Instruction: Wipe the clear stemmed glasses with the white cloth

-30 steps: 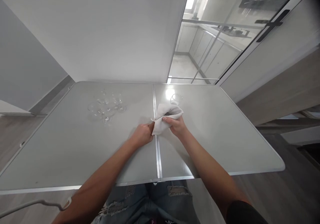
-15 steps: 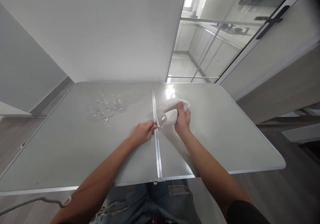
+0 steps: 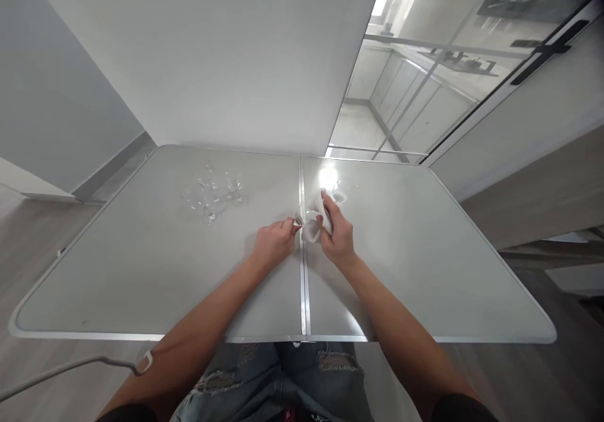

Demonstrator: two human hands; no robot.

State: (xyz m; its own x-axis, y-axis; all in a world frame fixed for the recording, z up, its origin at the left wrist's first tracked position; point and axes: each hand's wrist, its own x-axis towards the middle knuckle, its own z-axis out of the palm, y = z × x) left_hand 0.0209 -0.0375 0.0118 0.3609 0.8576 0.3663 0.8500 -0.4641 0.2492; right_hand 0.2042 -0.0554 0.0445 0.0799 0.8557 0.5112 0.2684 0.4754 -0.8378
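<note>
Over the table's centre seam, my left hand pinches the stem end of a clear wine glass. The glass lies on its side in the air, its bowl toward the right. My right hand is closed on a white cloth, which is pressed against the bowl. Some white shows through the glass, but I cannot tell how far the cloth reaches inside. Part of the cloth is hidden by the right fingers.
Several clear stemmed glasses stand in a group on the left half of the white folding table. Another clear glass stands just beyond my right hand. A wall and a glazed door border the far edge. A pale cable hangs lower left.
My right hand has drawn closer to the left hand, and the cloth that trailed above it is now bunched at the bowl. The view has shifted slightly.
</note>
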